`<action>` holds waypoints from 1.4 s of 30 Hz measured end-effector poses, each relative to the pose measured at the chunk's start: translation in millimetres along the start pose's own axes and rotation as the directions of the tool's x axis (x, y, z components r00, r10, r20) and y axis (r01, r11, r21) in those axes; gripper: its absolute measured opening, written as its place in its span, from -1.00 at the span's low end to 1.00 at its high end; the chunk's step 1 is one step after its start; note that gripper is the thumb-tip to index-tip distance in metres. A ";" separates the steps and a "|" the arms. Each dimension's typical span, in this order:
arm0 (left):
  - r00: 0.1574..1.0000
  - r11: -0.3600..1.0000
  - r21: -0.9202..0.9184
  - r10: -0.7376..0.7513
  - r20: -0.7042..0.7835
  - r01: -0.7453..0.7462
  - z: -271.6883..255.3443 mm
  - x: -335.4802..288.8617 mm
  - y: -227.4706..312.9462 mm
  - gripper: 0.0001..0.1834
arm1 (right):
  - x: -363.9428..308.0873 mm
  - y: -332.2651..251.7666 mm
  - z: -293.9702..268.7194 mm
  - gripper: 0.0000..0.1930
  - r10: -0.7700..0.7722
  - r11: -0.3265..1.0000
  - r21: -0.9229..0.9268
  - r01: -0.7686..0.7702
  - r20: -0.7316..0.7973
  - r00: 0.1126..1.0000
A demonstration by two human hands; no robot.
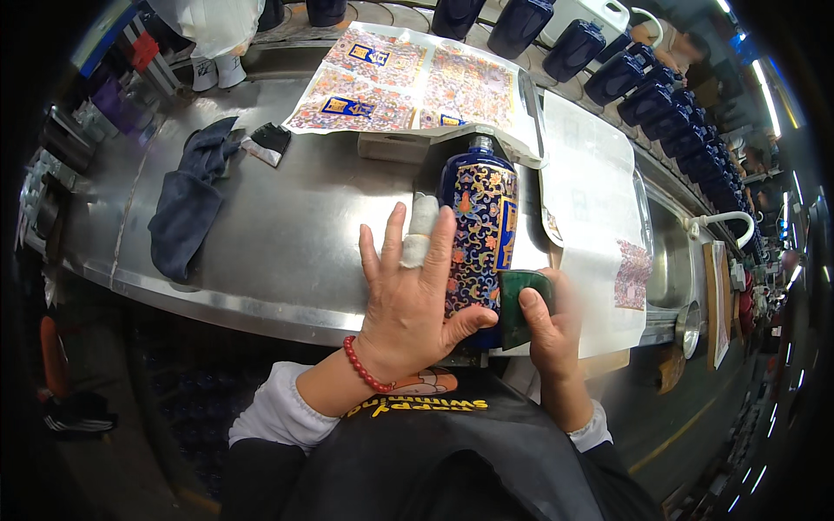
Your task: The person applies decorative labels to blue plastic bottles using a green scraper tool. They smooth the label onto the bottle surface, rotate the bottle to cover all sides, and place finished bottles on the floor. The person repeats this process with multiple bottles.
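Note:
A dark blue bottle (473, 234) with a colourful floral decal wrapped on its side lies on the metal bench, its neck pointing away from me. My left hand (404, 300) rests along the bottle's left side, fingers spread; one finger is wrapped in white bandage. Gripped between thumb and fingers of my right hand (553, 326) is a dark green flat scraper (524, 306), its edge against the lower right part of the bottle. The fingers behind the scraper are hidden, and that hand's outer edge is blurred.
Printed decal sheets (408, 82) lie beyond the bottle, and a mostly white sheet (595, 191) lies to its right. A dark blue cloth (191, 200) is at the left. Several blue bottles (573, 50) stand along the back and right; a sink (671, 252) is at right.

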State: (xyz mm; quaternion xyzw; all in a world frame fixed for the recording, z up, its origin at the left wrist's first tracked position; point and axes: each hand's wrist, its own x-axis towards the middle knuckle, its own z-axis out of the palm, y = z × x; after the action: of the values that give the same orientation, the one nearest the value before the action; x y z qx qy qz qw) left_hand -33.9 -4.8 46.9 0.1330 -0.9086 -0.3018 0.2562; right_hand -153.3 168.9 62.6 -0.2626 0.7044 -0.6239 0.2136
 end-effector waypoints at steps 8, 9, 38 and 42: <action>1.000 1.000 -0.023 0.009 0.014 -0.009 0.7 12.4 -14.0 0.16 | 1.2 1.9 -4.1 -0.76 0.008 0.997 -0.078 -0.008 0.001 1.000; 1.000 0.997 -0.075 -0.011 0.010 0.012 -0.1 15.1 -14.9 0.14 | 1.4 2.3 -3.9 -0.76 0.037 0.999 -0.024 -0.037 0.008 0.999; 0.999 0.999 -0.013 0.042 0.002 -0.042 -4.0 42.4 -31.1 0.07 | 2.1 5.8 -5.2 -0.77 0.057 0.998 -0.019 -0.057 0.026 0.998; 0.999 0.998 -0.064 0.009 -0.048 -0.012 -6.2 43.7 -28.2 0.10 | 1.7 6.0 -6.0 -0.77 0.054 0.998 -0.033 -0.053 0.024 0.998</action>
State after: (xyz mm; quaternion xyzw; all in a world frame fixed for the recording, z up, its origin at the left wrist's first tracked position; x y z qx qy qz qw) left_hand -64.4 -47.1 50.7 0.1269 -0.8927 -0.3265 0.2835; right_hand -159.0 172.9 57.5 -0.2551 0.7185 -0.6030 0.2347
